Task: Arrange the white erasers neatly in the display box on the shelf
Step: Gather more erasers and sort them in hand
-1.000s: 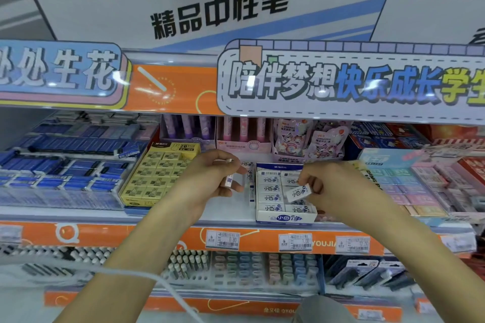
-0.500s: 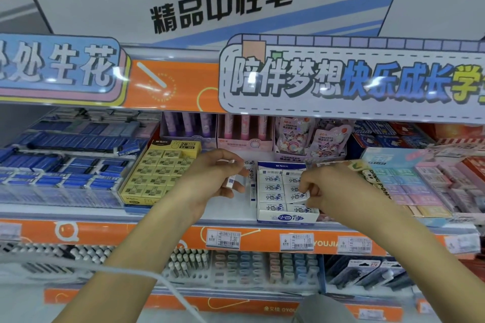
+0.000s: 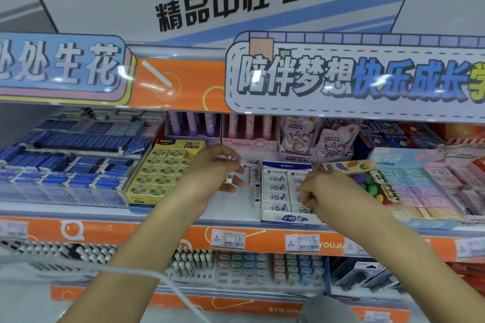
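Shelf (image 3: pixel 231 214) held a display box (image 3: pixel 288 217); left hand (image 3: pixel 210 178) pinched spare erasers (image 3: pixel 229 177), right hand (image 3: pixel 319 191), curled shut, grip unclear, risked dislodging rows.

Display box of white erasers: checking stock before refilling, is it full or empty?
Nearly full: the display box shows rows of white erasers in its left column; the right hand hides much of the right column.

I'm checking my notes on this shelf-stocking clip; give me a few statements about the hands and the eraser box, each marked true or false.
1. The left hand holds white erasers. True.
2. The right hand is over the display box. True.
3. The display box stands on the floor. False: it stands on the shelf.
4. The yellow eraser box is right of the display box. False: it is left of it.
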